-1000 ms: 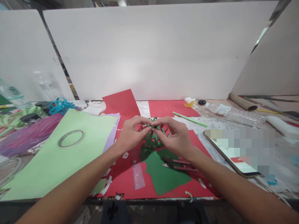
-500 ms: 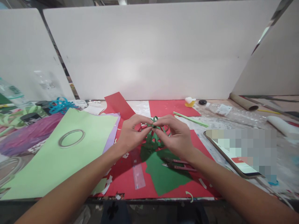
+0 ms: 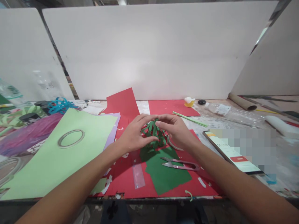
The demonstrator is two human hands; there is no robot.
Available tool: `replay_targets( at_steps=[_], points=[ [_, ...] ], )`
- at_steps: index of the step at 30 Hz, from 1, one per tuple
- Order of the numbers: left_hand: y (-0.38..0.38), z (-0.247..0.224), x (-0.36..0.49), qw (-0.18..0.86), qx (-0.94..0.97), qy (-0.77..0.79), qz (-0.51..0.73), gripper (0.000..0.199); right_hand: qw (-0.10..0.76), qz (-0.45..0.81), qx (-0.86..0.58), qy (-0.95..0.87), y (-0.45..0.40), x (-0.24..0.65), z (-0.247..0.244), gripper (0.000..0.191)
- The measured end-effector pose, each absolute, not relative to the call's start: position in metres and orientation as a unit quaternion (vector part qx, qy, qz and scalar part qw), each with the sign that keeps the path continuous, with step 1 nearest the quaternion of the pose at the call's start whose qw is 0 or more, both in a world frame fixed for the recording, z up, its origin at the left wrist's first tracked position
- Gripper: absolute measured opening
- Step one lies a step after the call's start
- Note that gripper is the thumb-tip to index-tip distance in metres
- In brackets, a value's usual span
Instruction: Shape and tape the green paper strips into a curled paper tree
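White panelling (image 3: 149,49) backs the green sheet (image 3: 168,179); over its far end our right hand (image 3: 179,128) pinches paper strips (image 3: 153,130) our loosely cupped left hand (image 3: 135,133), squeezing, could crease

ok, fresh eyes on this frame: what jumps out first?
Probably the green paper-strip piece at centre, pinched at its top by the right hand, with the left hand curved around its left side. Next, the pink-handled snips lying partly on the dark green sheet below it, then the large light green sheet at left.
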State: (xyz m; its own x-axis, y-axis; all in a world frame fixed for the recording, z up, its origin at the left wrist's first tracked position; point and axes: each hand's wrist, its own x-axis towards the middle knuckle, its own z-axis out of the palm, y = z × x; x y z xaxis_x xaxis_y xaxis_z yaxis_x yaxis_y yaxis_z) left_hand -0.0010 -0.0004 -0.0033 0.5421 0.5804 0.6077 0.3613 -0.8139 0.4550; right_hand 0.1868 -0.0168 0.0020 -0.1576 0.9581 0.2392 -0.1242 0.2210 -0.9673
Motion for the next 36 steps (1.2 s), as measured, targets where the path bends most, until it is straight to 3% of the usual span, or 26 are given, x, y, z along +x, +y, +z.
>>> replay_targets(
  at_steps=[12, 20, 36],
  points=[
    [0.0023, -0.0059, -0.0048, 0.069, 0.869, 0.247, 0.423, 0.058, 0.466, 0.573, -0.364, -0.568, -0.0173, 0.186, 0.002, 0.012],
    [0.0018, -0.0034, -0.0047, 0.072, 0.873, 0.245, 0.415, 0.06, 0.448, 0.58, -0.356, -0.58, -0.0198, 0.186, 0.0033, 0.021],
    [0.0024, -0.0035, -0.0059, 0.063, 0.878, 0.243, 0.408, 0.057, 0.457, 0.544, -0.355, -0.608, -0.0191, 0.1869, 0.0015, 0.016]
  ],
)
